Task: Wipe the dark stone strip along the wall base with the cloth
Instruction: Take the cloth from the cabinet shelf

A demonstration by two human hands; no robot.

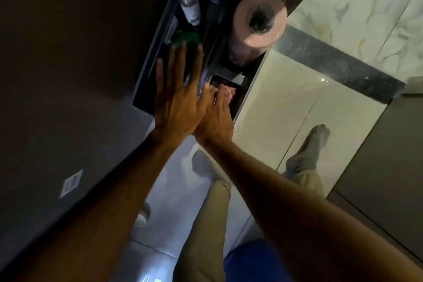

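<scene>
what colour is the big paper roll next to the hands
Pale pink, with a dark hollow core: the paper roll, seen best in the head view.

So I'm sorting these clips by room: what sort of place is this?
Probably a bathroom: a pink toilet paper roll in a dark wall recess, glossy pale floor tiles and marble-patterned wall tiles.

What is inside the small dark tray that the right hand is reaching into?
The small dark tray holds something pinkish, perhaps a crumpled cloth; it is too blurred to be sure. The right hand has its fingers over it, hiding the rest.
</scene>
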